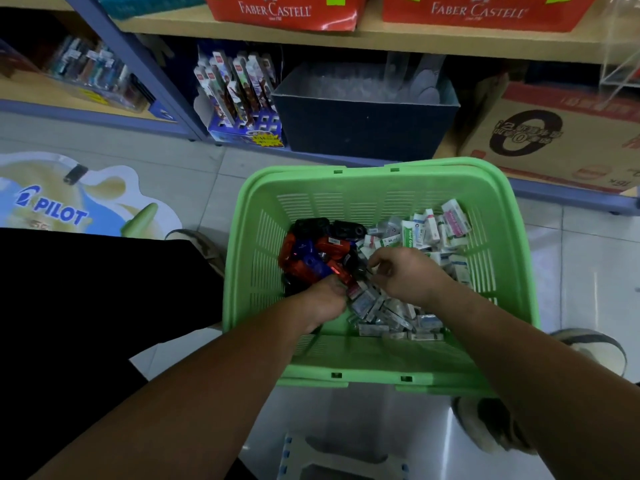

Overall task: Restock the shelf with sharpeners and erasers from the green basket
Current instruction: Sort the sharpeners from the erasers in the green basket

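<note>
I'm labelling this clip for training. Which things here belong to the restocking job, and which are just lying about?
Job: green plastic basket; red, blue and black sharpeners; white wrapped erasers; tan wooden shelf; left hand; right hand.

Lying about: dark blue bin; brown cardboard box; red Faber-Castell boxes; Pilot floor sticker.

Both bare forearms are extended from the bottom corners of the frame toward its centre. The left hand is turned back-up, its fingers hidden beneath it. The right hand is held just to its right, fingers curled toward the left; whether anything is pinched cannot be told.
</note>
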`<state>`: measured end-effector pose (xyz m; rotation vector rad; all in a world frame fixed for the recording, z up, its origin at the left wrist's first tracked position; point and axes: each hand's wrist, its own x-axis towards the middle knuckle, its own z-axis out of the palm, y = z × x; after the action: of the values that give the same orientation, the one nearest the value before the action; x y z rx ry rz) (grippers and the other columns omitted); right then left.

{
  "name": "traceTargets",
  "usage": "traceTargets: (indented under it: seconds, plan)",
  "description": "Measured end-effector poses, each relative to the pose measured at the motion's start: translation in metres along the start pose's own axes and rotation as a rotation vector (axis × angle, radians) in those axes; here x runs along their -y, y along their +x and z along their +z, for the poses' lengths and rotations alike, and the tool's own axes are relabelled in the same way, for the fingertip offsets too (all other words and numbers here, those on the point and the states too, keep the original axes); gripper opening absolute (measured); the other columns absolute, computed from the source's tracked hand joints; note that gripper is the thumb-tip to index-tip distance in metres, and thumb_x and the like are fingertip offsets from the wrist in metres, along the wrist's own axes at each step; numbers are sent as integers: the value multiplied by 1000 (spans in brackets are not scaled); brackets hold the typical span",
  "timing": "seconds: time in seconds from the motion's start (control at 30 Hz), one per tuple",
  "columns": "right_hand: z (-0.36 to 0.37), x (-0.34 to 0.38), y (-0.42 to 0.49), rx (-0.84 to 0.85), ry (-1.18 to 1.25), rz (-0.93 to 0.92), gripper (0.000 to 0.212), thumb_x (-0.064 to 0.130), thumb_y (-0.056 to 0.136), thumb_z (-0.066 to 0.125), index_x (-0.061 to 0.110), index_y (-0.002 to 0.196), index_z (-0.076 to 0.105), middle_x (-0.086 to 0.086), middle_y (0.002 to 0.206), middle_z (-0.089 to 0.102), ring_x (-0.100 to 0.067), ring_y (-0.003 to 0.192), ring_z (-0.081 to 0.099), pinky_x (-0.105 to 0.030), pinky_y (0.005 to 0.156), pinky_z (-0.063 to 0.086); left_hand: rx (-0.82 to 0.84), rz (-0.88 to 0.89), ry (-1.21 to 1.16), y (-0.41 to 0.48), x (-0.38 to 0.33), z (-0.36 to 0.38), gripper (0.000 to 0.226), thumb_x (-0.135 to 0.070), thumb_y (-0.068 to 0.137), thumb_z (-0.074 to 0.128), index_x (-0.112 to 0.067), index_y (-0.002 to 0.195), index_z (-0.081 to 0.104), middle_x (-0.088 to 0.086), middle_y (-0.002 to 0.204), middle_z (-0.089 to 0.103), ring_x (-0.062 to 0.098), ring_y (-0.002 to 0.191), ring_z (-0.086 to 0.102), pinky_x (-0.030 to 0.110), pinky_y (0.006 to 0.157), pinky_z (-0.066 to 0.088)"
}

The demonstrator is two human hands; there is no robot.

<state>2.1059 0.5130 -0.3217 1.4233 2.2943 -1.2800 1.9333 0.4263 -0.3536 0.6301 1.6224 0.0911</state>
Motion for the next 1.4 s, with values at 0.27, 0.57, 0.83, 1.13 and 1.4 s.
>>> traceTargets:
  seconds: [0.27, 0.57, 0.83, 1.13, 1.4]
  plan:
    - [4, -5, 4, 7, -104, -34, 28, 25, 96, 69, 22, 125, 69, -2, 108, 76, -21, 96, 71, -38, 89, 60, 127, -40, 53, 13, 3, 4, 69, 0, 95, 62, -31, 154, 42, 5, 156, 42, 27, 132, 51, 42, 108, 50]
    - [7, -9, -4, 92, -77, 38, 30, 28, 96, 71, 22, 125, 68, -1, 109, 75, -19, 93, 70, -37, 88, 60, 91, -43, 87, 20, 0, 9, 66, -41, 96, 70, -30, 154, 40, 5, 150, 50, 26, 126, 56, 41, 98, 56]
    - [-16, -9, -15, -6, 53, 80, 48, 21, 97, 71, 25, 143, 57, -1, 118, 71, -18, 95, 69, -34, 83, 59, 80, -52, 34, 17, -7, 16, 52, -44, 104, 56, -22, 149, 40, 7, 132, 58, 23, 114, 61, 44, 97, 59]
    - [-32, -12, -20, 17, 96, 123, 38, 23, 95, 74, 17, 131, 66, -4, 114, 73, -21, 99, 70, -41, 92, 60, 135, -61, -48, 5, -18, 32, 63, -29, 99, 69, -15, 152, 39, 11, 153, 47, 28, 131, 54, 40, 101, 56]
    - [-41, -15, -25, -25, 124, 120, 30, 23, 95, 75, 18, 124, 70, -3, 111, 73, -20, 93, 71, -39, 88, 61, 130, 153, 98, -16, -28, 47, 10, -30, 101, 64, -24, 97, 57, 2, 100, 63, 20, 93, 62, 35, 87, 55]
